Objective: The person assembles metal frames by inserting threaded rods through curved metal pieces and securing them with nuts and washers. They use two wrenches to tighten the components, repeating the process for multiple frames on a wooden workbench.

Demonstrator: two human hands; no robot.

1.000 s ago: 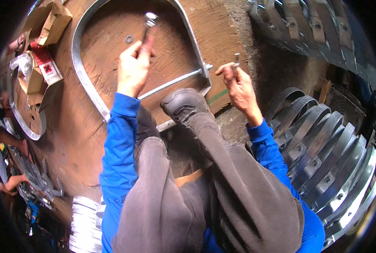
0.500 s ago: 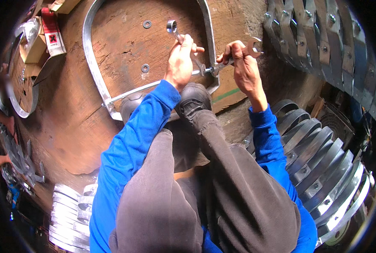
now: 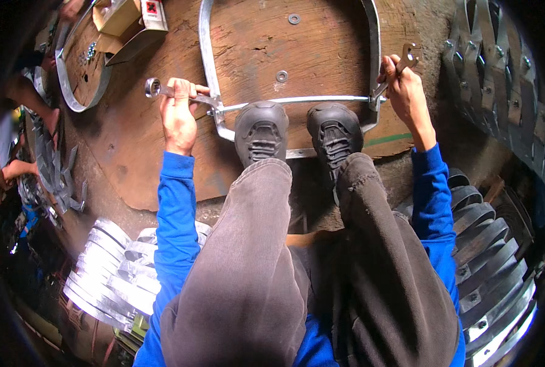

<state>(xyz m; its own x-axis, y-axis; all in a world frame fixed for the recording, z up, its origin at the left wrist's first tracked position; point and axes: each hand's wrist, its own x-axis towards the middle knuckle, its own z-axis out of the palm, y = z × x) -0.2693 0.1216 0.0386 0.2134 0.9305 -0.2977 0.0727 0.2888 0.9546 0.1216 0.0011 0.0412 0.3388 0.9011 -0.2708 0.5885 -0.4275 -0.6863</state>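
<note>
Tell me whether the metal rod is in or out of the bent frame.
In: the metal rod spans the bent frame, with an end poking out past each side.

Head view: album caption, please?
Left hand and right hand hold wrenches at opposite ends of a rod crossing a metal frame.

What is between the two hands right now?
In the head view, the metal frame lies between the left hand and right hand, a rod spanning its sides. Both wrenches reach toward it; the left shoe hides part of the rod.

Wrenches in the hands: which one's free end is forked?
The wrench in the right hand; the wrench in the left hand has a closed ring there.
</note>
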